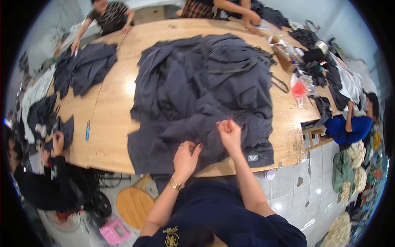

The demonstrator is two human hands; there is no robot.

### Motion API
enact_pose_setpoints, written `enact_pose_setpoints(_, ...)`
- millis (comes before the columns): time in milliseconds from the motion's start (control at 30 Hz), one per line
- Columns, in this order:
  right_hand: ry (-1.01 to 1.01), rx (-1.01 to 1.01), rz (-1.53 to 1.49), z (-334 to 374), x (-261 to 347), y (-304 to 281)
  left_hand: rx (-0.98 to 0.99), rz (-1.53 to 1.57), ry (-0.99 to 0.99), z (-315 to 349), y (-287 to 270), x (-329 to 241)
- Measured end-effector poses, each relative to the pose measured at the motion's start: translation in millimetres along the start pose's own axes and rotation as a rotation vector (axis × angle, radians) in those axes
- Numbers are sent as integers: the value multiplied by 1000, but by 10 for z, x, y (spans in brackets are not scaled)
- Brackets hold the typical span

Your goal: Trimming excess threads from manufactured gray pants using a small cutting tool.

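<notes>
- At the far left a seated person in a black top [43,181] holds dark cloth [45,119] at the table's end, well apart from your hands.
- A blue pen [87,130] lies on the bare wooden table [113,123], between that person and your pile.
- Farther back on the left, a smaller heap of dark grey garments [82,68] lies under the hand of another person [109,16] across the table.
- Below the table edge, a round wooden stool [133,206] and a pink plastic stool [114,231] stand on the tiled floor near your left side.
- Your left hand [186,158], with a gold bracelet at the wrist, is curled closed on the near edge of the large dark grey garment pile [205,90], pinching its fabric.
- That pile covers the middle of the table and hangs over the near edge in front of you; nothing lies between your hands and it.
- Your right hand [229,133] rests on the same pile, just beside the left, fingers pinched narrow around a small red tool [227,120]; what kind of tool cannot be told.
- To the right, a cardboard box [284,55], a red-filled plastic bag [300,87] and black scraps crowd the table's right end.
- Beyond them a person in a blue top [349,125] sits beside the table's right end.
</notes>
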State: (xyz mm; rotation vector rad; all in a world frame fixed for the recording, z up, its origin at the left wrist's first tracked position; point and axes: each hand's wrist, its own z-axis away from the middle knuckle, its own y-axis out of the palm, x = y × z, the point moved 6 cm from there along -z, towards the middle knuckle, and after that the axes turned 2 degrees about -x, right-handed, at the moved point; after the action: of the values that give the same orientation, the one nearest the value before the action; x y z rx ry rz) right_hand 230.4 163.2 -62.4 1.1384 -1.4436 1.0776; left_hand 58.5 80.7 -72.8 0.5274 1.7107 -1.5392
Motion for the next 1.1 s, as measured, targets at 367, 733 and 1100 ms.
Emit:
enact_pose_setpoints(367,-38,203,-122,82,380,175,-15,515,34,-149,19,253)
enact_pose_setpoints(733,-604,295,186,466,1067,468,-289,1104,-148,11,-791,65)
enact_pose_setpoints(1100,112,632,-340,509,788,507,-502,183,449,222,-1328,-677)
